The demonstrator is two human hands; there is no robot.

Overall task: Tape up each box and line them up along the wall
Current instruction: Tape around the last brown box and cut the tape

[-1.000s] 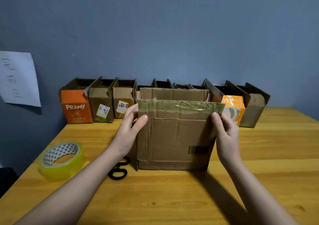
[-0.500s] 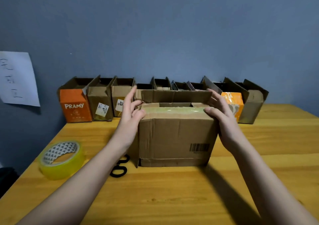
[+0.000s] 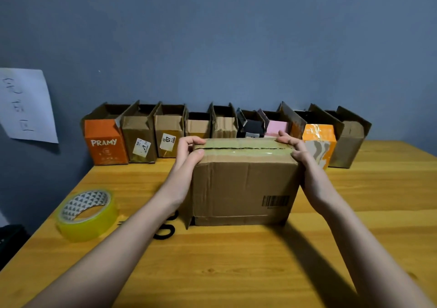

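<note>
Flaps now folded down since earlier frame; left hand [image 3: 189,151] and right hand [image 3: 292,148] pinch top corners of cardboard box [image 3: 243,184]. Likely light, stiff, crushable; grip edges.

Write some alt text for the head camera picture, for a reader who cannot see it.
Two bare hands, the left hand and the right hand, hold the top flaps of a brown cardboard box shut on a wooden table. A roll of tape and black scissors lie to its left, and a row of open boxes stands along the blue wall.
</note>
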